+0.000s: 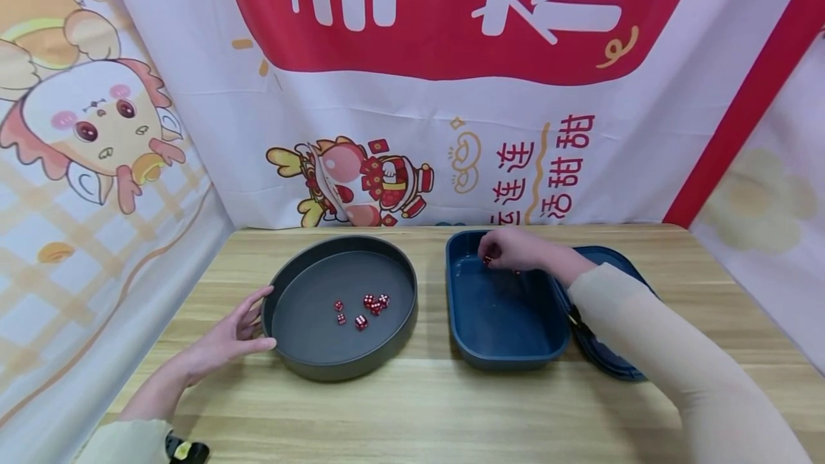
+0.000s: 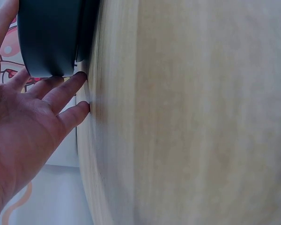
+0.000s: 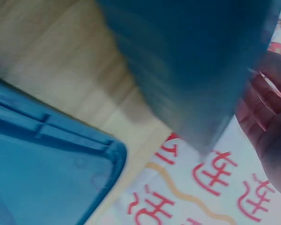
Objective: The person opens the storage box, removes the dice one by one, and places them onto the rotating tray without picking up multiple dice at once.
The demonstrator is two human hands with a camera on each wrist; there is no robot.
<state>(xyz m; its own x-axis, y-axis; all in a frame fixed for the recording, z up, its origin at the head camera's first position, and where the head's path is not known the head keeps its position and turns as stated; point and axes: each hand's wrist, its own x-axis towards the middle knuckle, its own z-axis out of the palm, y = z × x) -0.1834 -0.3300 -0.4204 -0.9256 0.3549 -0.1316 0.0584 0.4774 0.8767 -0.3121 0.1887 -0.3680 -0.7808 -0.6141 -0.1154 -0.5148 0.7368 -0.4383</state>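
Dice (image 1: 362,310) inside round grey tray (image 1: 303,356), beside flat, open left hand (image 1: 227,339) touching its wall. Right hand (image 1: 510,249) curled, pinching one red die (image 1: 487,260) over blue bin (image 1: 503,360). Wooden desk (image 1: 412,414), cartoon banner (image 1: 412,92) behind. Blue lid (image 3: 47,178) clearer at right wrist.

The round tray (image 1: 303,356) was dark grey, and the dice (image 1: 361,321) in it were red with white pips. The rectangular bin (image 1: 509,356) was deep navy blue, its lid (image 1: 615,367) a matching blue (brighter in the right wrist view). The table (image 1: 451,414) showed pale wood grain in yellowish streaks. The backdrop (image 1: 213,92) was white with a red panel bearing white characters, red lettering lower down, and cartoon figures in orange, pink and yellow. Both sleeves (image 1: 677,349) were beige.
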